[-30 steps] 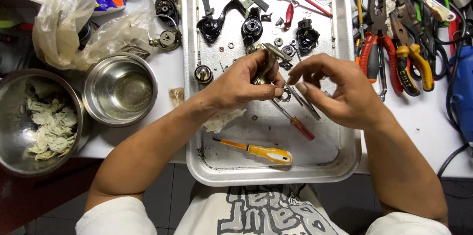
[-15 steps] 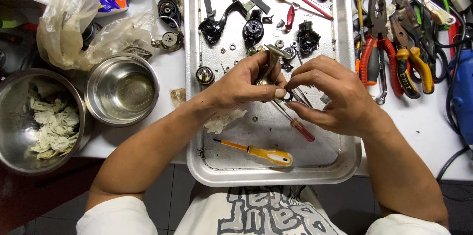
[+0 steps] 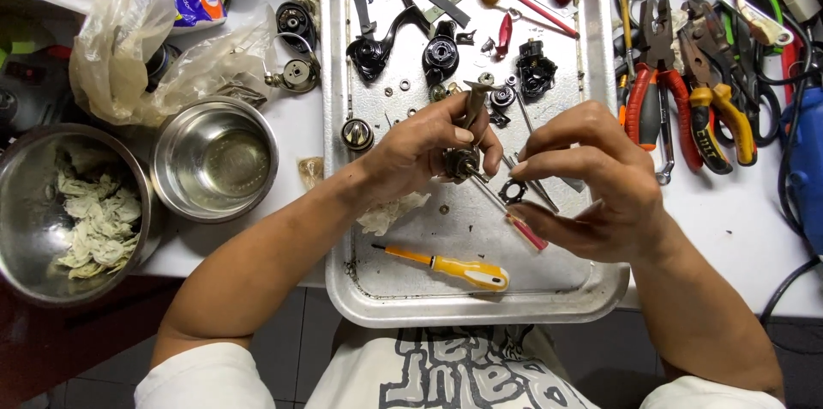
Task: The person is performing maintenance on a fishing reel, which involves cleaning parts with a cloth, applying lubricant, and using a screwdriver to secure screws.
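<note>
Over a metal tray my left hand grips a small dark metal reel part with a bent handle sticking up. My right hand pinches a small black ring-shaped part at its fingertips, just right of the reel part and slightly apart from it. A red-handled screwdriver lies under the hands. A yellow-handled screwdriver rests near the tray's front. Several black reel pieces, washers and screws are spread over the tray's far half.
Left of the tray stand a small steel bowl and a larger bowl with crumpled tissue. Plastic bags lie at the far left. Pliers, wrenches and cutters crowd the table right of the tray, beside black cables.
My right hand has drawn slightly away from the left, now holding the small black ring apart from the reel part. The left hand stays in place.
</note>
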